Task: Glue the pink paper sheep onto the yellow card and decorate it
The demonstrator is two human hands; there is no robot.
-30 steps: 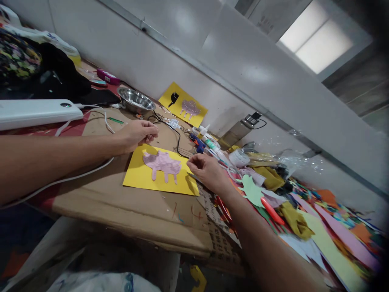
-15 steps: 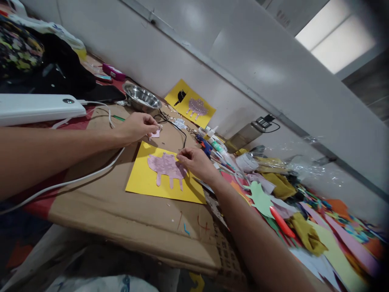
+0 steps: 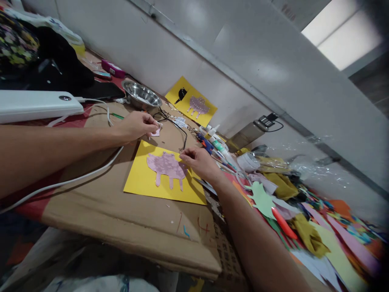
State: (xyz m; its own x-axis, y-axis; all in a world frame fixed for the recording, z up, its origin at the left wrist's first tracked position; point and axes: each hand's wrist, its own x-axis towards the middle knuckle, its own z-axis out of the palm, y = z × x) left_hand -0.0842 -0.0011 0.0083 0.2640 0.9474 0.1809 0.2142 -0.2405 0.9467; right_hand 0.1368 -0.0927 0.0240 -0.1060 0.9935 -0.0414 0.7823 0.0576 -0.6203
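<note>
A yellow card [image 3: 142, 182] lies on a cardboard sheet [image 3: 121, 219], with a pink animal-shaped cutout [image 3: 166, 165] on it. My left hand [image 3: 135, 126] rests just beyond the card's far edge, fingers pinched on a small pink paper piece [image 3: 157, 130]. My right hand [image 3: 199, 161] hovers at the card's right corner beside the cutout, its fingers pinched together over the edge; whether they hold anything is hidden.
A steel bowl [image 3: 140, 95], a second yellow card [image 3: 191, 101] against the wall, black cables [image 3: 179, 132], glue bottles [image 3: 212, 140] and a metal flask [image 3: 247, 132] stand behind. A white power bank [image 3: 36, 105] lies left. Coloured paper scraps and red scissors [image 3: 284, 225] cover the right.
My right hand moved left from beside the card onto its right corner next to the cutout. My left hand now shows a small pink piece in its fingertips. The view shifted slightly.
</note>
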